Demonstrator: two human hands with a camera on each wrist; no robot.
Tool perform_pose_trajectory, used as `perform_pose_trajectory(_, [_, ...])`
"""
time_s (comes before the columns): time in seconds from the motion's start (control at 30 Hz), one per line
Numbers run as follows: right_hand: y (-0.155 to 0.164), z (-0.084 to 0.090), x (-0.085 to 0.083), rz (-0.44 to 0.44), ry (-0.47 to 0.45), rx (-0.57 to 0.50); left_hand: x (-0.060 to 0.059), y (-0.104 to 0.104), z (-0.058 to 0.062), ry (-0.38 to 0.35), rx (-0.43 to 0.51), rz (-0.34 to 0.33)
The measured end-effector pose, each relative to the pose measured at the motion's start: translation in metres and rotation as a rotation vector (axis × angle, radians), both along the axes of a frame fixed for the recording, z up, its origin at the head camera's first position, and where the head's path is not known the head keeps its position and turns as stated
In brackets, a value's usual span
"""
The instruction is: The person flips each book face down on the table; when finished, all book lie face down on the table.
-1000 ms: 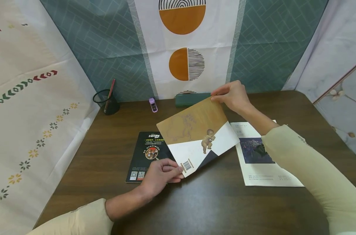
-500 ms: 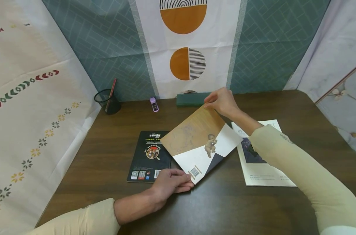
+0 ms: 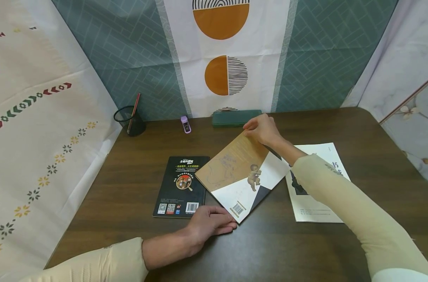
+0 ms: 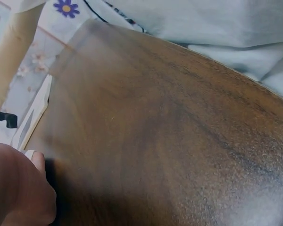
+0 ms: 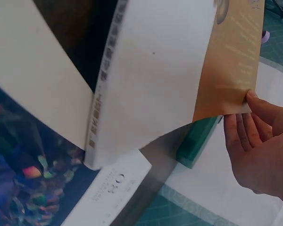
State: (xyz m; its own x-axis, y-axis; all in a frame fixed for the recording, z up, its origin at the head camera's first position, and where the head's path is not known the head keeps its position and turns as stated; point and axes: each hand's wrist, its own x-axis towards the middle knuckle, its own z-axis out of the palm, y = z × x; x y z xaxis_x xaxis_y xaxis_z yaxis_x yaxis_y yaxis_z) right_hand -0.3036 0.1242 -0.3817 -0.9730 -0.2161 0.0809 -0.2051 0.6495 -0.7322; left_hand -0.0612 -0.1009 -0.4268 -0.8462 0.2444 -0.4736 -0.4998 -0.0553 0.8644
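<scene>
- Brown-and-white paperback book [image 3: 240, 176] lies mid-table, partly over a black book [image 3: 180, 186].
- Right hand [image 3: 265, 129] pinches its far corner; left hand [image 3: 210, 223] presses flat at its near corner.
- Black mesh cup [image 3: 128, 120], far-left corner, holds a red pencil [image 3: 133, 113].

Three books [image 3: 242, 174], one pen cup [image 3: 129, 120], one stapler [image 3: 185, 124], one green case [image 3: 236, 118].

A dark wooden table [image 3: 270, 250] carries a black booklet [image 3: 180, 187] lying flat, just left of where the left hand [image 3: 208, 224] rests on the wood. A white magazine [image 3: 318, 203] lies to the right, below the right hand [image 3: 265, 129]. Beyond that hand, a green case [image 3: 235, 118], a small purple stapler [image 3: 185, 124] and a mesh pen cup [image 3: 128, 120] stand along the back edge.
</scene>
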Motion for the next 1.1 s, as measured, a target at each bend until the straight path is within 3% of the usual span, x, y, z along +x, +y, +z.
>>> perform_pose_trajectory(0.13, [0.0,-0.007,-0.002,0.014,-0.019,0.001,0.001,-0.002,0.001,0.009,-0.009,-0.023])
perform_pose_trajectory(0.3, [0.005,-0.017,-0.004,0.111,-0.086,0.027,0.003,-0.009,0.009,0.028,-0.015,-0.094])
perform_pose_trajectory(0.47, [0.012,-0.022,-0.004,0.238,-0.141,0.035,0.004,-0.02,0.021,0.052,-0.049,-0.211])
perform_pose_trajectory(0.63, [0.02,-0.019,0.004,0.331,-0.149,0.099,0.0,-0.03,0.035,0.121,-0.165,-0.379])
perform_pose_trajectory(0.8, [0.031,-0.015,0.02,0.357,-0.157,0.212,-0.02,-0.046,0.045,0.237,-0.224,-0.523])
perform_pose_trajectory(1.0, [0.052,-0.015,0.037,0.407,-0.167,0.211,-0.061,-0.072,0.052,0.534,-0.429,-0.564])
perform_pose_trajectory(1.1, [0.063,-0.018,0.046,0.41,-0.171,0.219,-0.076,-0.082,0.053,0.636,-0.561,-0.589])
